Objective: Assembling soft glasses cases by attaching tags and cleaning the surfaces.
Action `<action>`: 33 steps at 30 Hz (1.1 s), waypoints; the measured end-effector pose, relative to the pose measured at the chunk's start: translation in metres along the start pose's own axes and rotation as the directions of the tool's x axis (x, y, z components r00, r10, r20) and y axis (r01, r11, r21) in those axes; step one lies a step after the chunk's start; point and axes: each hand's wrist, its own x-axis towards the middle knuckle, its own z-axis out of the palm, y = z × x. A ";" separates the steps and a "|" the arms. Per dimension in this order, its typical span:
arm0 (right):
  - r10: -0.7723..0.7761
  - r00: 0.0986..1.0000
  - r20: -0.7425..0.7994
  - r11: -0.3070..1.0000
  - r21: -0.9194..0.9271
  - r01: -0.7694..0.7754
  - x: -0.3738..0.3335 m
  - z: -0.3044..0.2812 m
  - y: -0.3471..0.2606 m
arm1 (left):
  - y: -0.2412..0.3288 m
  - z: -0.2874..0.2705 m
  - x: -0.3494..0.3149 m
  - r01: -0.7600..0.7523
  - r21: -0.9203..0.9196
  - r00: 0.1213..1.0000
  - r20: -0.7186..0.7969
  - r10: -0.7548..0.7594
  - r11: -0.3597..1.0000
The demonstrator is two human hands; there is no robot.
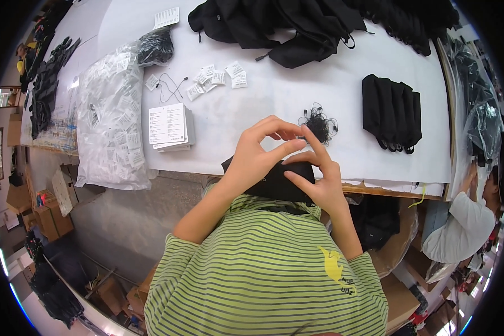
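Observation:
My left hand (pixel 256 151) is raised over the table's near edge, thumb and index finger pinched together. What lies in the pinch is too small to make out. The index fingertip of my right hand (pixel 323 172) meets those fingertips, while its thumb and other fingers are curved and apart. Directly beneath both hands is a black fabric piece (pixel 274 183), resting against my body at the table edge and partly hidden by the fingers. Just beyond my right hand lies a tangled heap of thin black strings (pixel 319 126).
A stack of white printed cards (pixel 169 126) stands left, beside a clear bag of white packets (pixel 109 123). Small white packets (pixel 207 78) lie farther back. Folded black fabric items (pixel 391 112) are at right, black bags (pixel 280 25) at the far side. Another person (pixel 459 229) works at far right.

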 end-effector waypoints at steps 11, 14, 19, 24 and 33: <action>0.128 0.961 -0.244 0.991 -0.004 -0.133 -0.003 -0.062 0.005 | -0.012 -0.035 -0.022 0.166 -0.119 0.985 0.058 -0.160 0.979; -0.226 0.711 -0.665 0.959 -0.281 0.042 -0.008 -0.137 0.016 | -0.031 -0.090 -0.064 0.465 -0.001 0.851 0.274 -0.447 0.885; -0.413 0.305 -0.858 0.884 -0.458 -0.093 -0.031 -0.288 0.060 | -0.124 -0.148 -0.172 0.561 0.247 0.757 0.233 -0.610 0.790; -0.086 0.479 -0.873 0.981 -0.158 -0.112 -0.022 -0.339 0.152 | -0.182 -0.128 -0.209 0.847 0.176 0.514 -0.032 -0.857 0.501; -0.293 0.532 -0.795 0.789 -0.515 -0.336 -0.020 -0.252 0.122 | -0.037 -0.133 -0.120 0.489 0.129 0.872 -0.053 -0.487 0.863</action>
